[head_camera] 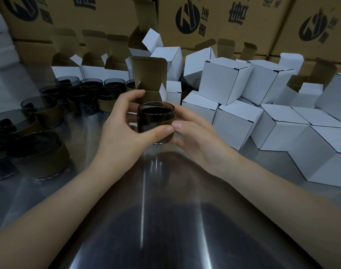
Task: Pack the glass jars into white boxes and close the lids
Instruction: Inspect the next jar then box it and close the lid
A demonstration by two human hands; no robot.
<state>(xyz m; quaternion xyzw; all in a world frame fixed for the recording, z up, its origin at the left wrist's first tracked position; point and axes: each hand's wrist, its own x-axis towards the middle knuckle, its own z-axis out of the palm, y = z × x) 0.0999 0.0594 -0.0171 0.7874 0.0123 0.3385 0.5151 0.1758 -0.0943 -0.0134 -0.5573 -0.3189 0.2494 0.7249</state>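
Wall of brown cartons with black printed logos across the back. Shiny metal table fills the foreground, both forearms reaching in over it. Pile of closed white boxes on the right side of the table, stacked loosely, some tilted. Row of open white boxes at back left, lids up, brown inside. Group of dark glass jars on the left of the table, several with a brown band round them.

One open box stands just behind the hands at centre, lid flap upright.

Held jar is at centre, upright, mouth up, between both hands and just in front of that open box. Cannot tell if its base touches the table.

Left hand grips the jar from the left, thumb across the near side, fingers curled round the far side. Right hand grips it from the right, thumb on the near side, fingers wrapped underneath and behind. The two thumb tips almost meet on the jar's front.
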